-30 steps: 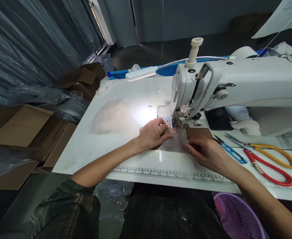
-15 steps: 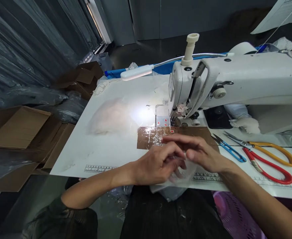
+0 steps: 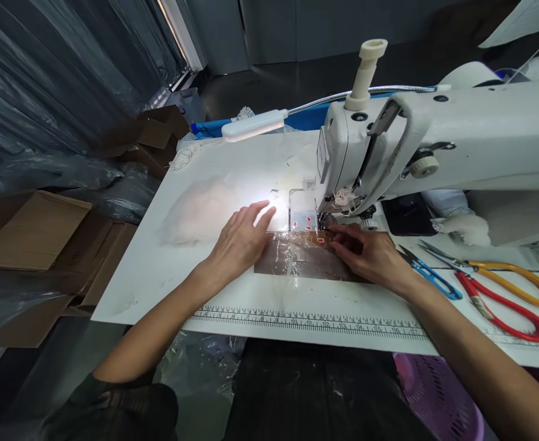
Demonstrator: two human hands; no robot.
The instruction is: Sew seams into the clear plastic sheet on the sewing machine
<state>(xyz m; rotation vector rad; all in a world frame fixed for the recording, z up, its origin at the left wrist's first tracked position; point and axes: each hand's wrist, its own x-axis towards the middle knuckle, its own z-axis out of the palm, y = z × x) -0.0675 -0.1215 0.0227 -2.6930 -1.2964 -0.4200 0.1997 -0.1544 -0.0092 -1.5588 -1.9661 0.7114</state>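
A white sewing machine (image 3: 389, 147) stands at the right, its needle area just above a metal plate (image 3: 302, 220) with red marks. Below the plate, a shiny brown strip (image 3: 276, 260) is fixed to the table. Thin, sheer fabric (image 3: 315, 263) appears to lie over it, greying its lower part; its edges are hard to make out. My left hand (image 3: 242, 239) rests at the strip's left end, fingers spread and thumb apart. Close beside the presser foot, my right hand (image 3: 368, 251) pinches the sheer fabric between thumb and fingers.
Blue thread snips (image 3: 435, 278) and scissors with one orange and one red handle (image 3: 503, 300) lie right of my right hand. A pale sheer pile (image 3: 200, 211) is at the left. A lamp (image 3: 253, 125) hangs behind. A ruler (image 3: 310, 321) runs along the front edge.
My hands have parted and moved forward from the table's front edge. The left went to the strip's left end, the right to the presser foot. The bunched sheer fabric is now spread at the machine.
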